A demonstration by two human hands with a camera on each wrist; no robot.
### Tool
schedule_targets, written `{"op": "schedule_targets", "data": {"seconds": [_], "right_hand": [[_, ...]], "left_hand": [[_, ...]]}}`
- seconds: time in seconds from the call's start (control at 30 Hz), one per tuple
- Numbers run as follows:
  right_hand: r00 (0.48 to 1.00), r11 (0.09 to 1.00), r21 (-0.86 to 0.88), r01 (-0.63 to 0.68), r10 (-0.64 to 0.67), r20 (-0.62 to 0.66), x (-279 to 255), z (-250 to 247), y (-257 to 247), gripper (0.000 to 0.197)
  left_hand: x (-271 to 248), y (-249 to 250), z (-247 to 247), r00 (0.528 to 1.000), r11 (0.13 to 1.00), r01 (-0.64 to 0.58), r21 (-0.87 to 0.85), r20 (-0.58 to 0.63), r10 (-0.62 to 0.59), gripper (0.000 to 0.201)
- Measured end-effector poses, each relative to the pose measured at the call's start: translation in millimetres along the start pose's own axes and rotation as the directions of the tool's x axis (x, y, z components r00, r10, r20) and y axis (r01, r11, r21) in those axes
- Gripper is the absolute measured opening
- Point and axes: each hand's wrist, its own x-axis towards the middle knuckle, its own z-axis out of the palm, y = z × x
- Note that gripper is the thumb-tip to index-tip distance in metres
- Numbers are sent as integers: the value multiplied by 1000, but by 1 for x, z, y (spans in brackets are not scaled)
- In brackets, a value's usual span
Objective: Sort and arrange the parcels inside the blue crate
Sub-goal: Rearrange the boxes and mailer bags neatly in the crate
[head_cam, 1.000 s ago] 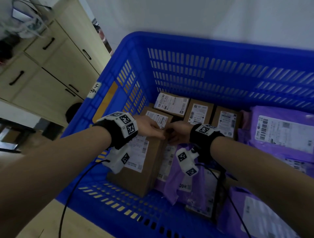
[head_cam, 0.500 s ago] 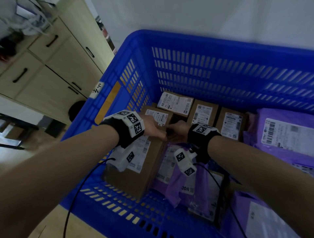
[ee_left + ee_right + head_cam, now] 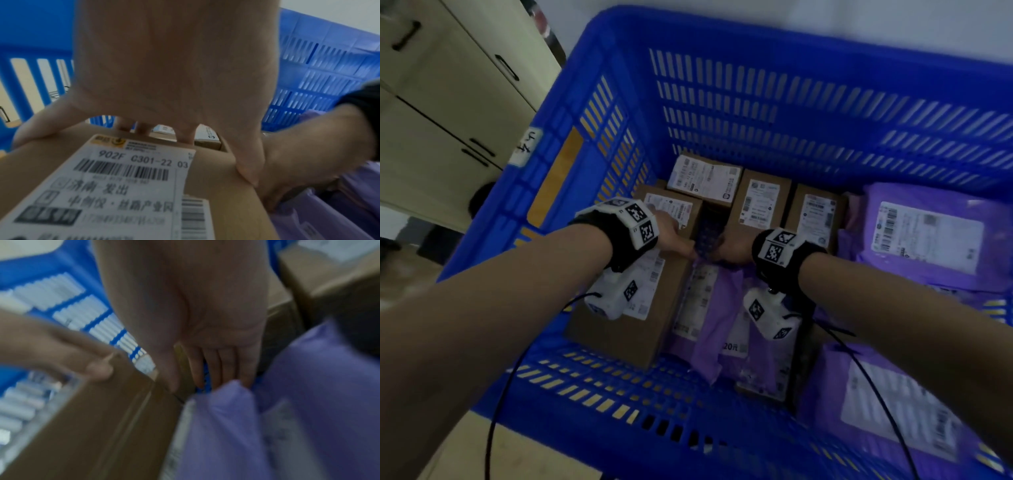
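Your left hand [image 3: 671,233] grips the cardboard box [image 3: 127,186] while your right hand [image 3: 732,245], fingers straight, wedges beside it; next, seat it squarely.

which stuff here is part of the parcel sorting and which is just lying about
Part of the job:
- blue crate
- big cardboard box under the left hand
- small cardboard boxes at the back
- purple bags, one at the right hand

Just lying about:
- wooden cabinet beside the crate
- floor
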Motion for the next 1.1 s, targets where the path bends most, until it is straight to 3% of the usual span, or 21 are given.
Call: {"op": "schedule_targets", "data": {"seconds": [0.13, 0.3, 0.43, 0.63, 0.83, 1.03, 1.1], "right_hand": [[994, 997, -79, 13, -4, 113, -2, 12, -5, 18], [998, 996, -89, 3, 2, 58, 8, 18, -9, 55], [999, 989, -149, -13, 19, 44, 7, 16, -11, 38], [999, 970, -244, -2, 14, 49, -9, -5, 0, 44], [1000, 985, -174, 18, -21, -18, -27, -24, 9, 41], [992, 999, -38, -2, 6, 124, -43, -29, 16, 40], [993, 999, -39, -12, 17, 119, -41, -18, 15, 39]], "left_hand": [[1, -3, 0, 1000, 1000, -12, 11, 1, 12, 90], [4, -10, 5, 998, 996, -39, -82, -51, 35, 82], [5, -14, 5, 998, 991, -23, -131, -56, 16, 85], [3, -20, 3, 999, 993, -30, -111, 11, 32, 99], [3, -20, 1, 995, 994, -96, 44, 43, 94, 93], [3, -18, 1, 989, 985, -147, 88, 17, 146, 84], [3, -19, 2, 987, 984, -159, 84, 20, 158, 78]]}}
